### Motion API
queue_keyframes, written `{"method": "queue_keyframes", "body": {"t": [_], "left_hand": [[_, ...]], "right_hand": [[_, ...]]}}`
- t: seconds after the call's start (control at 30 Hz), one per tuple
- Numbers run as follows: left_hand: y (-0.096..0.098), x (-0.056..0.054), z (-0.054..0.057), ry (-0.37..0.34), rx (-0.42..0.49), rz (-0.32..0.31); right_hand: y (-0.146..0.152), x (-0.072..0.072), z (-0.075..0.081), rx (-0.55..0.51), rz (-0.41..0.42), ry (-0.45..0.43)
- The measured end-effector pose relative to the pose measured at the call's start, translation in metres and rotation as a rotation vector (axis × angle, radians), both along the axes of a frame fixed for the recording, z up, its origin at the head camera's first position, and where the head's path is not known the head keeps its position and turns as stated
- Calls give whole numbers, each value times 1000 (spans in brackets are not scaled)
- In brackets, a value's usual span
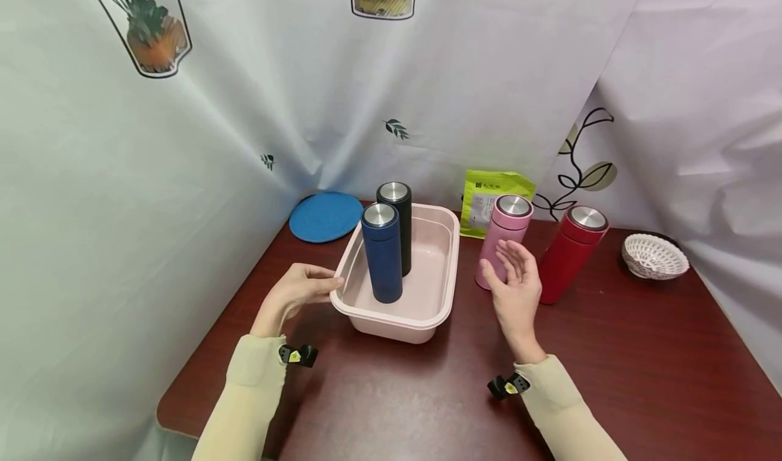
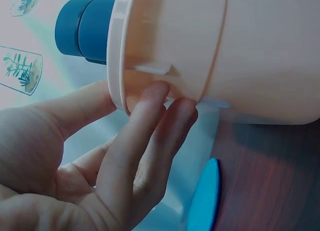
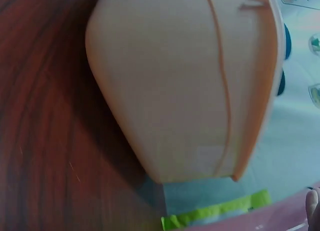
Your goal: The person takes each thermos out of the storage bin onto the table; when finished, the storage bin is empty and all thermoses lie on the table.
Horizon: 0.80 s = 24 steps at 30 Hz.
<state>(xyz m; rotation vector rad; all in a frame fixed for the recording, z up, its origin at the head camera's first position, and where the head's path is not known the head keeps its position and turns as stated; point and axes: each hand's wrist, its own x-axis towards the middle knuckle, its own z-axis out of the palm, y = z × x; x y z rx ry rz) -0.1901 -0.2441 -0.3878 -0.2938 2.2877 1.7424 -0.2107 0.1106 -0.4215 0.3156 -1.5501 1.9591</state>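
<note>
At the near left side of a pale pink plastic basin (image 1: 427,311), my left hand (image 1: 299,290) pinches the rim, thumb on the edge and fingers beneath it, as the left wrist view shows. Inside the basin a dark blue thermos bottle (image 1: 383,264) and a black thermos bottle (image 1: 403,216) stand upright. My right hand (image 1: 518,294) is raised in front of a pink thermos bottle (image 1: 504,233), with thumb and fingers spread apart. Whether it touches that bottle I cannot tell. Just right of this hand stands a red thermos bottle (image 1: 568,254).
Behind the pink bottle a green-yellow packet (image 1: 476,203) leans by the curtain. A blue round mat (image 1: 324,216) lies at the back left of the dark red table (image 1: 391,407). A white woven basket (image 1: 655,257) sits at the far right.
</note>
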Motion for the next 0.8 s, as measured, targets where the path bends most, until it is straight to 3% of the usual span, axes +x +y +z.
{"method": "queue_keyframes", "body": {"t": [0.23, 0.43, 0.63, 0.8], "left_hand": [[0, 0, -1, 0, -12, 3], [-1, -1, 0, -3, -10, 4], [-1, -1, 1, -8, -10, 6], [0, -2, 1, -6, -19, -1]], "right_hand": [[-21, 0, -3, 53, 42, -32], [-38, 9, 17, 106, 100, -113], [-46, -6, 10, 148, 155, -209], [-55, -8, 14, 228, 199, -272]]}}
